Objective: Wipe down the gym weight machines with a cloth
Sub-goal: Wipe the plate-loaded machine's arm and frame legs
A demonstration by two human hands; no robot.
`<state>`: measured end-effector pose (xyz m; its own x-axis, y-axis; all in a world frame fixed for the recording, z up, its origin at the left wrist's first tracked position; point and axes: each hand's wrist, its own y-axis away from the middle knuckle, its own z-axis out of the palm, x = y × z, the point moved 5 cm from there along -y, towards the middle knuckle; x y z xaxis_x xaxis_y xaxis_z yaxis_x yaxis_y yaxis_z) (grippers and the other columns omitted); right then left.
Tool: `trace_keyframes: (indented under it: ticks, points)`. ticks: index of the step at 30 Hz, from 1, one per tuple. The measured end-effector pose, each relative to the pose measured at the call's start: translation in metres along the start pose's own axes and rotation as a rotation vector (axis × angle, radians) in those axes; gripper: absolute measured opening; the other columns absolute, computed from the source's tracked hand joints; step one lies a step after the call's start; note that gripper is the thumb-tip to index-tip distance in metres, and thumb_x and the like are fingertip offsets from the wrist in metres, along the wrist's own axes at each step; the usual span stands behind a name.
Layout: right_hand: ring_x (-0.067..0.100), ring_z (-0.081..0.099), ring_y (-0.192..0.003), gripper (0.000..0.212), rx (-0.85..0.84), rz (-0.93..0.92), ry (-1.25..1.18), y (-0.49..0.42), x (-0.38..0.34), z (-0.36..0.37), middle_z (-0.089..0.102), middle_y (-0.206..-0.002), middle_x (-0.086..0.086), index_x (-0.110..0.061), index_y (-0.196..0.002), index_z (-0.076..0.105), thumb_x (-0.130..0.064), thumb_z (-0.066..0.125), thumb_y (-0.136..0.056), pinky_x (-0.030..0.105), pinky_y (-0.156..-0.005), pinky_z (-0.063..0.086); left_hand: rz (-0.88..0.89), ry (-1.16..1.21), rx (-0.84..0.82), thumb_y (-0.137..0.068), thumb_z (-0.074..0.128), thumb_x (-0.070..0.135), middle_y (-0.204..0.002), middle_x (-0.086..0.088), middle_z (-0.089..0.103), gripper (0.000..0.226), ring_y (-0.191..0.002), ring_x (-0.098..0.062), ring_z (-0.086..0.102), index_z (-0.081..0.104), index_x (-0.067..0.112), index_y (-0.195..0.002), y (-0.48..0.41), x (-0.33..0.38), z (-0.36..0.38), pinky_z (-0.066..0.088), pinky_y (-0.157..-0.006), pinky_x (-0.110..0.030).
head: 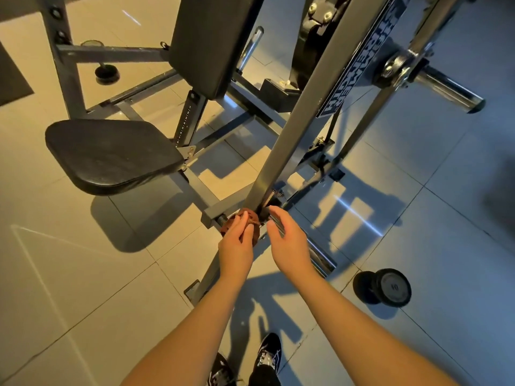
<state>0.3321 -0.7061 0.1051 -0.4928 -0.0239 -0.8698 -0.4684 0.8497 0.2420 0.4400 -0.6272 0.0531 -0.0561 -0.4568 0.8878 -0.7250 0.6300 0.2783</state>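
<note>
Hands meet low, at the foot of the weight machine (211,190), where its long grey bar (295,121) slants down to the base crosspiece. Your left hand (237,243) pinches the brown cloth (250,215), fingers and thumb curled round it. The cloth is bunched up and pressed against the joint just left of the bar's foot. Your right hand (287,240) sits just beside it on the other side of the bar. Its fingers are loosely curved and relaxed, with the tips at the bar's foot. You cannot tell whether they touch the metal.

The black seat (111,154) and back pad (209,43) lie to your upper left. A chrome weight peg (446,87) juts out at the upper right. A dumbbell (383,286) lies on the tiled floor (83,274) to your right, well apart from the machine. Your shoes (269,349) show at the bottom edge.
</note>
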Motion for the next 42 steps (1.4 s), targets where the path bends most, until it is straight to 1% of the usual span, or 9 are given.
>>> trace_keyframes:
  ticks: [6, 10, 13, 18, 27, 30, 36, 38, 42]
  points:
    - [0.002, 0.052, -0.127, 0.038, 0.039, 0.0, -0.05, 0.001, 0.002, 0.004, 0.058, -0.139, -0.014, -0.027, -0.142, 0.055, -0.019, 0.049, -0.105, 0.026, -0.109, 0.043, 0.235, -0.097, 0.017, -0.106, 0.049, 0.024, -0.163, 0.003, 0.032, 0.042, -0.141, -0.014, 0.029, 0.046, 0.036, -0.147, -0.01, 0.033, 0.01, 0.027, -0.109, -0.026]
    - [0.0, 0.052, -0.125, 0.038, 0.014, 0.013, -0.035, 0.0, 0.004, 0.003, 0.058, -0.138, -0.014, -0.025, -0.141, 0.057, -0.017, 0.051, -0.104, 0.022, -0.107, 0.041, 0.092, -0.06, -0.01, -0.106, 0.049, 0.022, -0.16, 0.002, 0.038, 0.041, -0.144, -0.023, 0.037, 0.051, 0.032, -0.146, -0.01, -0.002, 0.003, 0.034, -0.114, -0.034]
    - [0.0, 0.053, -0.126, 0.039, 0.005, 0.021, -0.05, 0.001, 0.002, 0.002, 0.059, -0.139, -0.013, -0.027, -0.141, 0.056, -0.018, 0.053, -0.103, 0.022, -0.106, 0.042, -0.029, 0.026, 0.0, -0.104, 0.053, 0.023, -0.142, -0.001, 0.06, 0.034, -0.131, -0.024, 0.054, 0.062, 0.032, -0.135, -0.007, -0.004, -0.008, 0.045, -0.104, -0.032]
    - [0.0, 0.06, -0.113, 0.028, -0.108, -0.068, -0.14, 0.018, -0.015, -0.001, 0.063, -0.123, -0.011, -0.025, -0.126, 0.06, -0.015, 0.06, -0.1, 0.012, -0.09, 0.05, -0.036, 0.302, -0.055, -0.106, 0.047, 0.023, -0.117, 0.011, 0.067, 0.027, -0.106, -0.005, 0.065, 0.062, 0.043, -0.117, 0.016, 0.04, -0.02, 0.056, -0.09, -0.025]
    - [0.0, 0.054, -0.11, 0.034, -0.062, -0.234, 0.001, 0.006, -0.019, -0.003, 0.059, -0.116, -0.01, -0.032, -0.11, 0.07, -0.005, 0.062, -0.092, 0.011, -0.091, 0.043, -0.108, 0.554, -0.08, -0.108, 0.039, 0.019, -0.124, 0.003, 0.065, 0.032, -0.112, -0.011, 0.064, 0.06, 0.036, -0.125, 0.036, 0.042, -0.004, 0.055, -0.097, -0.035]
    - [0.004, 0.053, -0.105, 0.036, -0.037, -0.358, 0.095, -0.007, -0.028, -0.014, 0.054, -0.109, -0.01, -0.023, -0.113, 0.074, 0.002, 0.061, -0.09, 0.006, -0.091, 0.038, -0.068, 0.31, 0.079, -0.108, 0.038, 0.022, -0.138, 0.01, 0.054, 0.033, -0.126, -0.006, 0.051, 0.064, 0.034, -0.123, 0.027, 0.041, -0.009, 0.042, -0.1, -0.014]
    - [0.022, 0.05, -0.107, 0.039, 0.072, -0.613, 0.377, -0.035, -0.027, -0.001, 0.054, -0.116, 0.004, -0.015, -0.128, 0.068, -0.004, 0.07, -0.09, 0.035, -0.087, 0.052, -0.011, 0.063, 0.213, -0.108, 0.039, 0.027, -0.145, 0.006, 0.055, 0.041, -0.129, -0.007, 0.05, 0.051, 0.024, -0.147, 0.031, 0.017, -0.002, 0.037, -0.102, -0.016]
    - [0.026, 0.05, -0.106, 0.046, 0.05, -0.662, 0.512, -0.037, -0.021, 0.015, 0.055, -0.117, 0.006, -0.014, -0.131, 0.065, -0.002, 0.073, -0.087, 0.037, -0.083, 0.053, -0.031, 0.043, 0.241, -0.109, 0.037, 0.027, -0.146, 0.007, 0.054, 0.042, -0.124, -0.003, 0.049, 0.048, 0.023, -0.15, 0.031, -0.002, -0.002, 0.034, -0.094, -0.007]
    - [0.026, 0.048, -0.111, 0.046, 0.013, -0.734, 0.694, -0.038, -0.017, 0.041, 0.056, -0.123, 0.007, -0.014, -0.131, 0.061, -0.01, 0.075, -0.088, 0.038, -0.091, 0.05, -0.06, 0.077, 0.244, -0.11, 0.037, 0.028, -0.15, 0.003, 0.052, 0.043, -0.136, -0.013, 0.046, 0.045, 0.024, -0.151, 0.023, -0.036, 0.004, 0.035, -0.103, -0.02]
